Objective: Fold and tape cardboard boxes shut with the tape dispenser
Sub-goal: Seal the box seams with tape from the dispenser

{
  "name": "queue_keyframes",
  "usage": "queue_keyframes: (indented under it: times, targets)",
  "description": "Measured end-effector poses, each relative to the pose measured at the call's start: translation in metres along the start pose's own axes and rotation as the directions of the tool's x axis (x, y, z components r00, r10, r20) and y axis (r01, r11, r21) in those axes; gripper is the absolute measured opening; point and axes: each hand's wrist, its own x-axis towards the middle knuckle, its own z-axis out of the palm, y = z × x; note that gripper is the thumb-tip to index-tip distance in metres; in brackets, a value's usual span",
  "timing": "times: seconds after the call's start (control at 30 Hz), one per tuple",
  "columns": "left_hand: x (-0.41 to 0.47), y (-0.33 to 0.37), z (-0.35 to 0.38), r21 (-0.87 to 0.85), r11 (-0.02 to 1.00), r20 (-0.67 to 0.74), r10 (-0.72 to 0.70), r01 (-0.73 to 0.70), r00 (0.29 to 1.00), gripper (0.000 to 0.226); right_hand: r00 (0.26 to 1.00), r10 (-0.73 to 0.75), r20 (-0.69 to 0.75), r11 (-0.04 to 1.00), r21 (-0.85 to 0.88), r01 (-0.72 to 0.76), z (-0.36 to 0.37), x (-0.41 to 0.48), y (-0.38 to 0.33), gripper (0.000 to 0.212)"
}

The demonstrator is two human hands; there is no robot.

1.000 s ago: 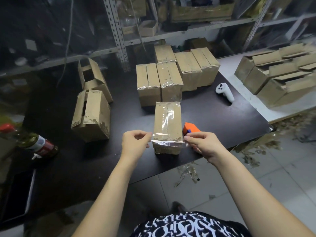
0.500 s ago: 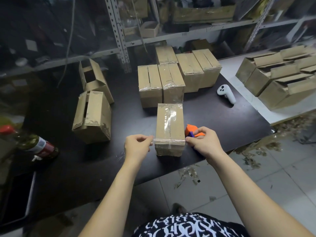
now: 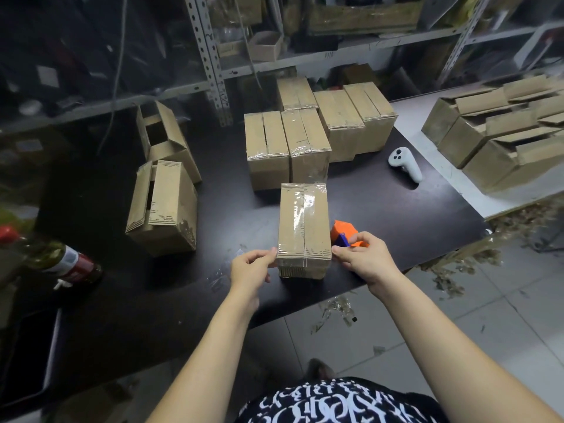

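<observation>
Cardboard box (image 3: 303,227) at the worktop's (image 3: 381,209) near edge; left hand (image 3: 250,267) and right hand (image 3: 363,257) pinch a tape strip's (image 3: 293,257) ends against its sides, apparently sealing the flaps. Orange tape dispenser (image 3: 343,228) lies just beside.

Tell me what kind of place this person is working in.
Most likely a small packing or stockroom workspace. Taped cardboard boxes are grouped on the black table, unsealed boxes are piled on the side table at right, and perforated metal shelving behind holds more cartons.
</observation>
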Motion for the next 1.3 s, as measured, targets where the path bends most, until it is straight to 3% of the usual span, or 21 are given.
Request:
queue_keyframes:
  times: [0.23, 0.4, 0.5, 0.6, 0.73, 0.83, 0.9, 1.17, 1.3]
  targets:
    - [0.001, -0.004, -0.001, 0.046, 0.999, 0.062, -0.02, 0.017, 0.998, 0.022, 0.997, -0.031, -0.065, 0.998, 0.046, 0.034, 0.006, 0.001, 0.015, 0.027]
    - [0.001, -0.008, -0.001, 0.118, 0.993, 0.128, 0.009, -0.025, 0.992, 0.031, 1.0, -0.019, 0.019, 0.997, 0.079, 0.017, 0.005, -0.001, 0.032, 0.013]
    - [0.005, -0.014, 0.007, 0.214, 0.969, 0.105, 0.105, -0.125, 0.989, 0.025, 0.992, -0.123, 0.016, 0.991, 0.062, 0.121, 0.006, -0.004, 0.037, 0.006]
    - [0.007, -0.019, 0.008, 0.294, 0.933, 0.055, 0.201, -0.208, 0.978, 0.026, 0.952, -0.3, -0.056, 0.95, -0.103, 0.294, 0.003, -0.005, 0.036, 0.011]
    - [0.004, -0.019, -0.005, 0.352, 0.768, 0.081, 0.545, -0.535, 0.835, 0.032, 0.839, -0.544, 0.015, 0.812, -0.243, 0.531, -0.003, -0.007, 0.04, 0.021]
    - [0.008, -0.016, -0.013, 0.382, 0.575, 0.249, 0.69, -0.724, 0.68, 0.031, 0.697, -0.698, 0.164, 0.631, -0.319, 0.707, -0.007, -0.003, 0.043, 0.025]
    - [0.013, -0.015, -0.017, 0.37, 0.466, 0.316, 0.75, -0.803, 0.581, 0.028, 0.663, -0.721, 0.202, 0.582, -0.342, 0.738, -0.007, 0.0, 0.044, 0.025]
    - [0.018, -0.017, -0.018, 0.365, 0.249, 0.401, 0.828, -0.897, 0.393, 0.006, 0.573, -0.791, 0.214, 0.473, -0.379, 0.795, -0.005, 0.004, 0.043, 0.013]
    - [0.012, -0.022, -0.011, 0.41, 0.172, 0.335, 0.885, -0.896, 0.323, 0.016, 0.562, -0.809, 0.17, 0.485, -0.346, 0.803, -0.003, 0.004, 0.044, 0.01]
